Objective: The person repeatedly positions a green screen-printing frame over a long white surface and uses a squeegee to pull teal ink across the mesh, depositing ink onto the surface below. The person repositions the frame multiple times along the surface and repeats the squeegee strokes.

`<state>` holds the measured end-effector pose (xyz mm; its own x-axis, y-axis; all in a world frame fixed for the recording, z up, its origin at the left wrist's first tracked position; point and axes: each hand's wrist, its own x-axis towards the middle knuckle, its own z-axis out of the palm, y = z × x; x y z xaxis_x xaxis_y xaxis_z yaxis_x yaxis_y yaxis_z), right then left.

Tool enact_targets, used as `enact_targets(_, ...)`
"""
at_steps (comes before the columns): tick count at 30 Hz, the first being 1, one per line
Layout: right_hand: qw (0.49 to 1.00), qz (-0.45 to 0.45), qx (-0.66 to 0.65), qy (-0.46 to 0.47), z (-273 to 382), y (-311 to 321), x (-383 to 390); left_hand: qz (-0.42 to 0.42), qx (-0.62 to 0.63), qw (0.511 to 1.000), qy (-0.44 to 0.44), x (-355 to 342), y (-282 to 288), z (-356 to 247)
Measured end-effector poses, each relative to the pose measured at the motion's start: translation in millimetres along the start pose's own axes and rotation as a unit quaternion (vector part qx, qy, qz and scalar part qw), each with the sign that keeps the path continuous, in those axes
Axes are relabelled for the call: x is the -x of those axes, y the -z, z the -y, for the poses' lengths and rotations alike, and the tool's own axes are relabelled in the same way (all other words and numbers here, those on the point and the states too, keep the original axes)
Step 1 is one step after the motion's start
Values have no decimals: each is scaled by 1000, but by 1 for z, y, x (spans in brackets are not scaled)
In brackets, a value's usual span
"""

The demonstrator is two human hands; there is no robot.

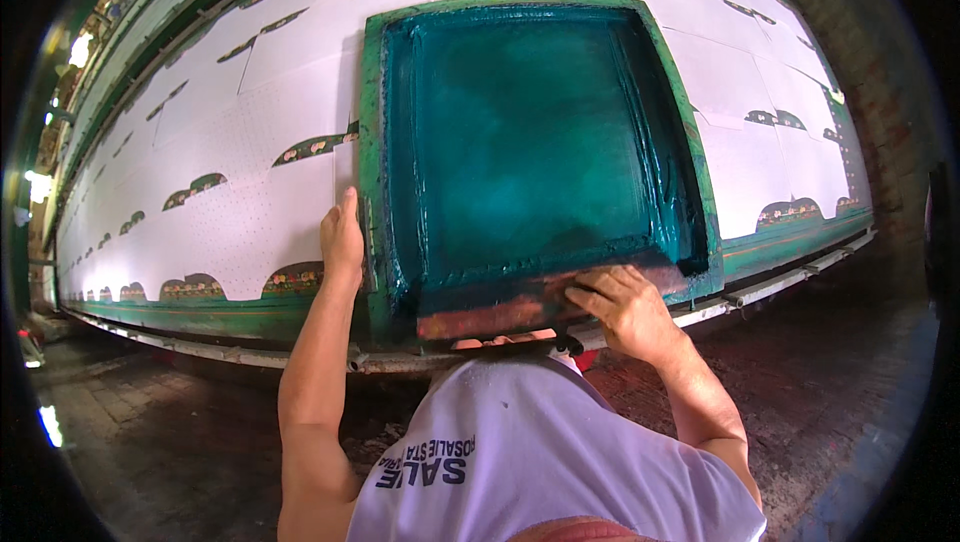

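Note:
A large green-stained screen printing frame lies across the printed cloth, its mesh covered in wet dark teal ink. My left hand is closed at the frame's left outer edge, its index finger reaching up along the side. Near the front inside edge, a wide, flat squeegee with worn reddish-brown patches lies tilted across the frame. My right hand grips this squeegee toward its right end, fingers bent over the top. Thick ink ridges run along the frame's left and right inner sides.
White cloth with dark floral scalloped patches stretches over a long table to both sides of the frame. A metal rail follows the table's near edge, close to my body. Dark floor lies below; another long table stands beyond.

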<state>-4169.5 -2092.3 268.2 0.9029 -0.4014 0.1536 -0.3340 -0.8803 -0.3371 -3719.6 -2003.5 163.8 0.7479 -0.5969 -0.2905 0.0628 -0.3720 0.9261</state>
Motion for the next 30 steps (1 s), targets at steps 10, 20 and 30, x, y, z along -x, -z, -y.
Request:
enact_targets(10, 994, 59, 71, -62, 22, -11, -57, -67, -172, 963, -194, 6, -8, 6)
enact_targets(20, 989, -12, 124, -78, 43, -48, -26, -35, -155, 961, -225, 1, -6, 13)
enact_targets(30, 986, -55, 147, -56, -71, -45, -165, -62, -165, 968, -178, 15, -8, 0)
